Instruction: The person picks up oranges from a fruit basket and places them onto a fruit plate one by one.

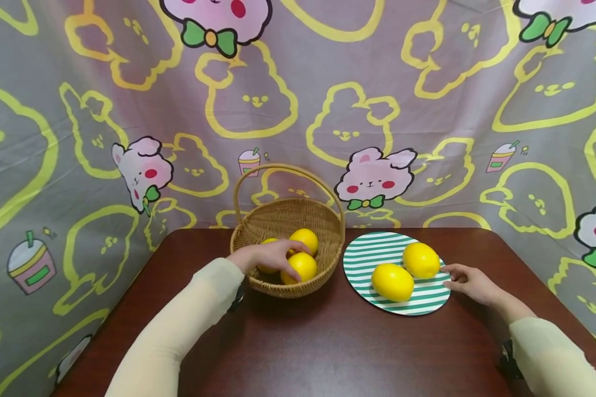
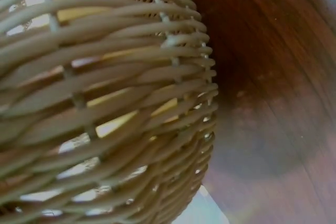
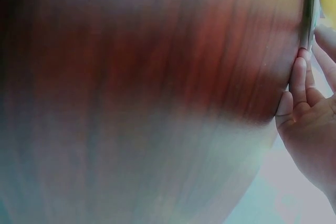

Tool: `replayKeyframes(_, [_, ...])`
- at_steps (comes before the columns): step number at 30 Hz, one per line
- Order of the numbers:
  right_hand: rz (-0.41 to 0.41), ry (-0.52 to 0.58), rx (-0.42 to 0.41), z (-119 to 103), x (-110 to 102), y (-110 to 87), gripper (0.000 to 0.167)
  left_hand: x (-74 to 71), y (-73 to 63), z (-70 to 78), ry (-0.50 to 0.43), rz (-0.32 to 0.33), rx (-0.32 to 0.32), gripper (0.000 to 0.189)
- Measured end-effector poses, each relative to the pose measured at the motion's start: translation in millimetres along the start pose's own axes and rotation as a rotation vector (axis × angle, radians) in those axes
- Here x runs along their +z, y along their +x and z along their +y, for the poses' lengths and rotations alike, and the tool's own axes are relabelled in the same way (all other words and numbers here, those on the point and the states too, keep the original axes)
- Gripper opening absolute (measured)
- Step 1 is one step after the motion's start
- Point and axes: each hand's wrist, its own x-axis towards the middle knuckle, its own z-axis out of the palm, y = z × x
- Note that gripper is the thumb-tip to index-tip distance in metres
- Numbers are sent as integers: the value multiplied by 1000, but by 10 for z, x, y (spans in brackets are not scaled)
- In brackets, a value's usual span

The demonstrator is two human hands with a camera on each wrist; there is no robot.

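In the head view my left hand (image 1: 273, 255) reaches over the rim of the wicker basket (image 1: 288, 291), its thumb and fingers curled round the front lemon (image 1: 304, 267). Two more lemons lie in the basket, one behind (image 1: 305, 240) and one partly hidden by the hand. My right hand (image 1: 477, 284) rests at the right edge of a round green-and-white striped placemat (image 1: 365, 255), fingers loosely bent. On that mat lie two lemons, a rear one (image 1: 421, 260) and a front one (image 1: 393, 282). The left wrist view holds only basket weave (image 2: 105, 87), with yellow showing through; the hand is hidden there.
The basket's tall arched handle (image 1: 290, 167) stands above the left hand. Both basket and mat sit near the back of a dark brown table (image 1: 328, 353). A patterned cloth (image 1: 298, 116) hangs behind and along both sides.
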Motion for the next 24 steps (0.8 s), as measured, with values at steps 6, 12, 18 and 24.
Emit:
replayKeyframes(6, [7, -1, -2, -3, 15, -13, 38, 78, -3, 45, 20, -50, 13, 72])
replayKeyframes(12, [2, 13, -5, -15, 30, -22, 37, 133, 2, 11, 33, -41, 24, 74])
replayKeyframes(18, [6, 6, 0, -21, 9, -17, 38, 110, 3, -19, 17, 2, 81, 69])
replayKeyframes(24, [-1, 2, 18, 9, 12, -5, 40, 82, -1, 2, 31, 21, 68, 70])
